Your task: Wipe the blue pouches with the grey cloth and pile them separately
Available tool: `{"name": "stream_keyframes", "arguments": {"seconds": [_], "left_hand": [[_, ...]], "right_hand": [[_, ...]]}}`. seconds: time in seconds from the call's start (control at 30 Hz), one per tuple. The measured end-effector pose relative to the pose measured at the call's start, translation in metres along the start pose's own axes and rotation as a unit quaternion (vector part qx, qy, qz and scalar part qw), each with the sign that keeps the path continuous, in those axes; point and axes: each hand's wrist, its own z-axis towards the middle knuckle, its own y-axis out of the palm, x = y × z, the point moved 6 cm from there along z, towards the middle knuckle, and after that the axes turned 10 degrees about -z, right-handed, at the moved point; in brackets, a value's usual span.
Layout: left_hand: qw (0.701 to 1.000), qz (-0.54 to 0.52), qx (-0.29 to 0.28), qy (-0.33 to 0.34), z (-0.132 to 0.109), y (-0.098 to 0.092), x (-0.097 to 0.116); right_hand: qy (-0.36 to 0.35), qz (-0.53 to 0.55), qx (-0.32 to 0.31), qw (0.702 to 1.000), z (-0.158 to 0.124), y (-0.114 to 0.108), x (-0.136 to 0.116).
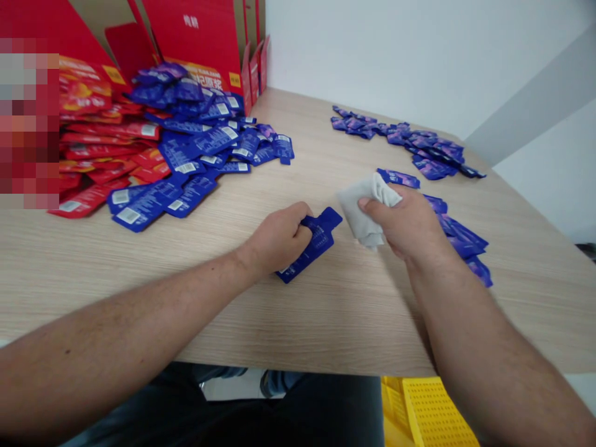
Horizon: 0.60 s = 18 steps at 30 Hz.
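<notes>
Fingers (302,217) tight: L hand (278,241) on 1 blue pouch (320,238), R hand (406,225) on 1 cloth (359,210).

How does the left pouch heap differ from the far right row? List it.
The left heap is piled high and mixes blue pouches with red ones; the far row is thin, flat and all blue-purple. The heap shows white labels; the row shows none. Both lie on the wooden table.

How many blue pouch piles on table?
3: big heap left, row back right, stack partly hidden behind right hand holding cloth. One loose pouch in left hand.
</notes>
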Motion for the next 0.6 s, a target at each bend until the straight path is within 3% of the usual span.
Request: {"name": "stream_keyframes", "arguments": {"seconds": [0.17, 0.27, 0.4, 0.6], "left_hand": [[1.000, -0.027, -0.008, 0.000, -0.001, 0.002, -0.006], [0.999, -0.035, -0.007, -0.016, 0.000, 0.002, -0.012], [0.995, -0.079, 0.008, -0.056, 0.001, -0.006, -0.020], [0.979, -0.150, 0.079, -0.114, 0.008, -0.045, -0.036]], "right_hand": [[0.041, 0.179, -0.133, 0.974, -0.015, 0.022, -0.015], [0.066, 0.249, -0.112, 0.960, -0.016, 0.022, -0.016], [0.112, 0.237, -0.079, 0.962, -0.002, 0.021, 0.005], [0.108, 0.192, -0.099, 0.970, 0.002, 0.028, 0.017]]}}
